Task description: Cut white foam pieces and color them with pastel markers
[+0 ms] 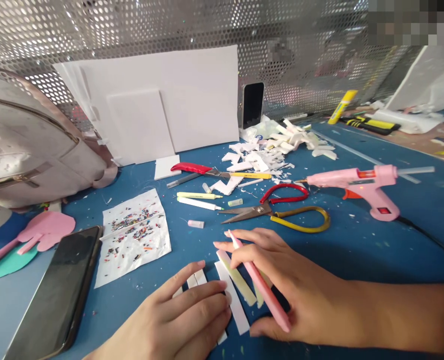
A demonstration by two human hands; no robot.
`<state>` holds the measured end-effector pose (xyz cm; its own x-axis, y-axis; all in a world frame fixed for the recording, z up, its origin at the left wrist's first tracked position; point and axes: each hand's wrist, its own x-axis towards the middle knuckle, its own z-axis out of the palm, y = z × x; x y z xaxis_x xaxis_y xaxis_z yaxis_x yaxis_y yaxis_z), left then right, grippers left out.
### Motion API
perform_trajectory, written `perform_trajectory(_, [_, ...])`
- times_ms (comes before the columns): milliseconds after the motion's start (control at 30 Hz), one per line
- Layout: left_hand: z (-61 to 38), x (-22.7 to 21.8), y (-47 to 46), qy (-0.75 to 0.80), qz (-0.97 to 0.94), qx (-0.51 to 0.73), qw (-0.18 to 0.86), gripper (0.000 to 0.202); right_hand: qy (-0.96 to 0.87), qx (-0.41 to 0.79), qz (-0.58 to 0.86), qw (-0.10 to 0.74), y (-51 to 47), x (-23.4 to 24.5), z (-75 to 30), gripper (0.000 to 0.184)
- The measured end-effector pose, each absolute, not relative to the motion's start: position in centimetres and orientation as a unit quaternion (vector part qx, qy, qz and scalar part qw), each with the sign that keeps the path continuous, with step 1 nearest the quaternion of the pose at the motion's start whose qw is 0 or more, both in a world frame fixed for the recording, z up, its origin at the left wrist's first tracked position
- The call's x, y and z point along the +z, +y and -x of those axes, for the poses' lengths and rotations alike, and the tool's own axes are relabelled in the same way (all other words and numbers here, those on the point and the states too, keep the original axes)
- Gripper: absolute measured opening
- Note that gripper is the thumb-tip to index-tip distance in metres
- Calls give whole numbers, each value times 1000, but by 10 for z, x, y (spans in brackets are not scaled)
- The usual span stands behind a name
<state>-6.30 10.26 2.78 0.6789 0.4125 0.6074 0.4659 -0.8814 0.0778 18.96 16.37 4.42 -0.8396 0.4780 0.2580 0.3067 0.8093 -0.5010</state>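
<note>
My right hand (300, 285) holds a pink marker pen (265, 290) slantwise between its fingers, its pale tip pointing away from me. Under and beside these fingers lie pale yellow strips (240, 281), partly hidden by the hand. My left hand (182, 315) lies with fingers stretched out over several narrow white strips (197, 281). Its fingertips touch or nearly touch the edge of a longer white strip (234, 300) between the two hands. A small clear pen cap (195, 224) sits just beyond my hands, near two slim pens (199, 201), one yellow-green and one white.
Scissors (261, 210) with red and yellow handles lie ahead. At right stands a pink glue gun (357, 185) with its cord. White foam scraps (263, 155) pile behind. Left are a phone (56, 295), a crumb-covered paper (135, 235) and a bag (37, 145). White boards (202, 100) lean at the back.
</note>
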Motion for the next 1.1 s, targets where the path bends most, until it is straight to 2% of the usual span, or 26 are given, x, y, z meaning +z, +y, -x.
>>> perform_trajectory(267, [67,29,102,-234,922,-306,42,32,-918,247,221,219,162,39,-190,75])
perform_trajectory(467, [64,27,103,-240,915,-323,33,50,-915,256,224,216,162,44,-190,73])
perform_trajectory(767, [66,29,102,-237,921,-307,45,36,-911,265,232,215,159,49,-190,67])
perform_trajectory(967, [66,29,101,-236,920,-313,32,42,-903,279,240,221,164,44,-190,73])
perform_trajectory(1100, [65,29,102,-238,920,-309,34,36,-904,266,238,234,166,43,-189,71])
